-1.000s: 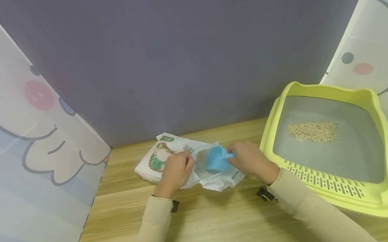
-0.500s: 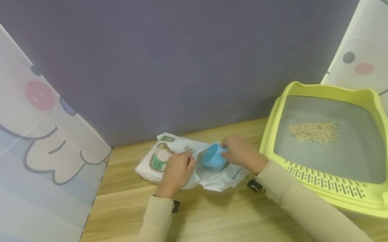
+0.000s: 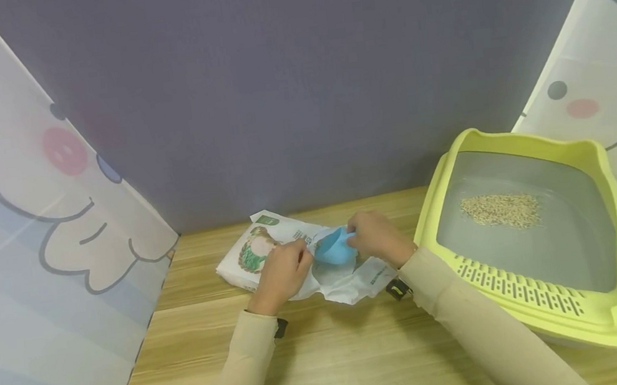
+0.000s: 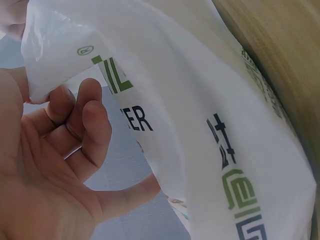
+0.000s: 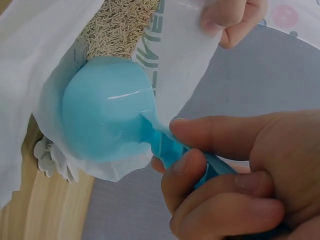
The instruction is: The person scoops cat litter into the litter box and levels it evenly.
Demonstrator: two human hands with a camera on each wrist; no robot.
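Observation:
A white printed bag of pellet litter (image 3: 237, 263) lies on its side on the table, its torn mouth facing right. My left hand (image 3: 282, 274) pinches the edge of that mouth between thumb and forefinger; in the left wrist view the other fingers are loosely bent. My right hand (image 3: 378, 238) grips the handle of a blue scoop (image 3: 334, 249), whose bowl is inside the bag's mouth. The right wrist view shows the bowl's rounded underside against tan pellets (image 5: 117, 30). How much the bowl holds is hidden there.
A yellow-rimmed litter box (image 3: 430, 223) with a grey floor stands at the right. A small pile of pellets (image 3: 502, 211) lies on its floor. A grey panel (image 3: 298, 93) rises behind the wooden table (image 3: 338, 365), with cartoon-printed walls on both sides.
My right hand has moved left and slightly up, carrying the scoop deeper toward the bag's mouth; the bowl has turned to face left. My left hand stays at the bag's edge.

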